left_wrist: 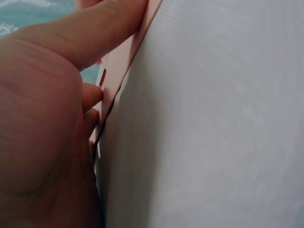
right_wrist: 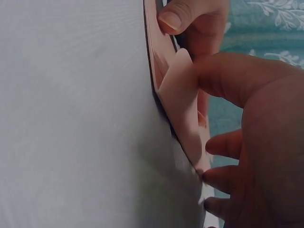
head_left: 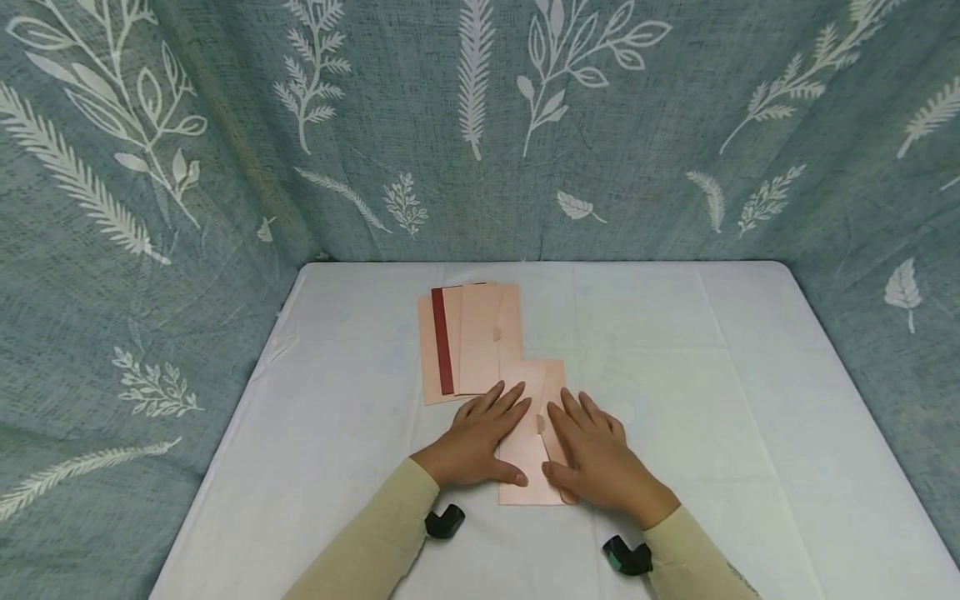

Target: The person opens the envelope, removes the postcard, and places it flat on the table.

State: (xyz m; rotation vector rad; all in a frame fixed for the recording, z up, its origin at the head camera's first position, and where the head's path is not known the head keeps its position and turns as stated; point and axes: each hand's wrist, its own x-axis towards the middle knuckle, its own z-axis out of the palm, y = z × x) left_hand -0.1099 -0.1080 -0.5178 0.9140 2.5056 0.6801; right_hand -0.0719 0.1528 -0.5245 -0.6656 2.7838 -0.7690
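Observation:
A pale peach paper envelope lies upright on the table, with a long flap along its right side. My left hand rests on its left part, fingers spread and thumb near the lower middle. On the flap side, my right hand touches the flap with straight fingers and thumb. The flap's lower end stands slightly raised off the envelope in the right wrist view. A small half-round tab shows at the flap's edge between the hands.
Several similar peach envelopes lie overlapped behind the left hand, one with a dark red strip. They meet the front envelope's top left corner. A white cloth covers the table; leaf-patterned green curtains hang behind and at both sides.

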